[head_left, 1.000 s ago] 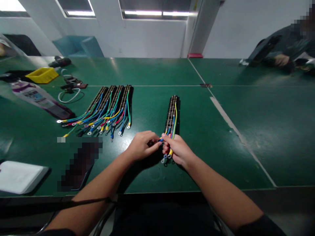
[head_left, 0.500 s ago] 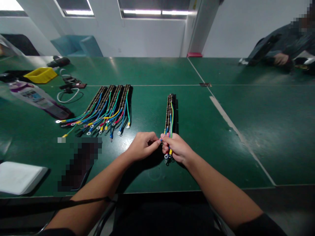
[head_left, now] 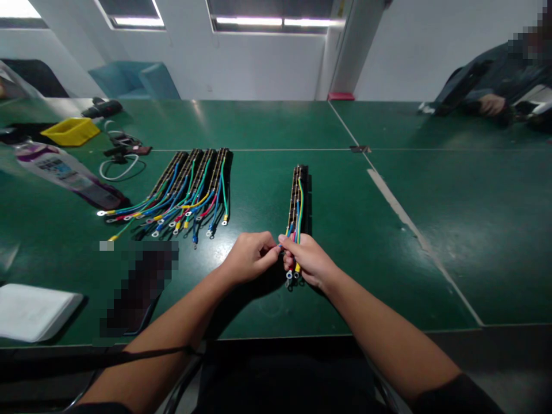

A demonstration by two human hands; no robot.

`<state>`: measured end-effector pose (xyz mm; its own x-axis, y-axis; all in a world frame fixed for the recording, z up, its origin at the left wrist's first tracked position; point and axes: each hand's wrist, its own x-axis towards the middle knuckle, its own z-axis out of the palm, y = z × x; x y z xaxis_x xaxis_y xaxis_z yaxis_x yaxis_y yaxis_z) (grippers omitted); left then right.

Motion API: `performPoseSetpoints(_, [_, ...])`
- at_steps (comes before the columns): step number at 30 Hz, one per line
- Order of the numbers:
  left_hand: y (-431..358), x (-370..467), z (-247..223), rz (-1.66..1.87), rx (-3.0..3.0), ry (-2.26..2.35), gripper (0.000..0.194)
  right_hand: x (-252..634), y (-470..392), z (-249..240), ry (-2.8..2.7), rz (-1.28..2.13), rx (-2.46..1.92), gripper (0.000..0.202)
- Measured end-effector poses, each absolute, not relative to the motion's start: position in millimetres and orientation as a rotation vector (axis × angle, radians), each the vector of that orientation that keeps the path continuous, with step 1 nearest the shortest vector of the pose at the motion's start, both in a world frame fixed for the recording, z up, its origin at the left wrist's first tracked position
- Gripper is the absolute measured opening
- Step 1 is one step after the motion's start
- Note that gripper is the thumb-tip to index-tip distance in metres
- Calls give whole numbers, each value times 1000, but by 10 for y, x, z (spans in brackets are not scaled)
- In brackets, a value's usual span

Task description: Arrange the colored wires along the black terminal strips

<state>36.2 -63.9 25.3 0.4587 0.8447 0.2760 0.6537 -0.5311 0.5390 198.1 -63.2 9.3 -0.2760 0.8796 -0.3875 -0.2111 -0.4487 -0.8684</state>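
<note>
The right hand [head_left: 313,261] has its grip closed around smooth, bendy wires [head_left: 301,201]. They run from a long, thin black block [head_left: 294,198] with shiny bits, lying on the hard green table [head_left: 388,276] just past the hands. The left hand [head_left: 250,257] pinches one wire's tip, mostly hidden by fingers. Round metal rings [head_left: 289,276] poke out below the right hand. Blurry squares cover a dark, flat thing [head_left: 140,287].
</note>
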Motion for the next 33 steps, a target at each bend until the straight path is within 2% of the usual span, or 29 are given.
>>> performPoseSetpoints(7, [-623, 354, 246, 740, 2346, 1238, 23, 1951, -668, 125, -917, 1712, -1212, 28])
performPoseSetpoints(14, [-631, 361, 221, 788, 2260, 1225, 19, 1964, -651, 77, -906, 1730, -1163, 32])
performPoseSetpoints(24, [-609, 377, 261, 604, 2329, 1205, 26, 1969, -640, 117, -870, 1793, -1134, 30])
performPoseSetpoints(33, [-598, 354, 256, 681, 2226, 1187, 24, 1987, -638, 87, -990, 1743, -1215, 28])
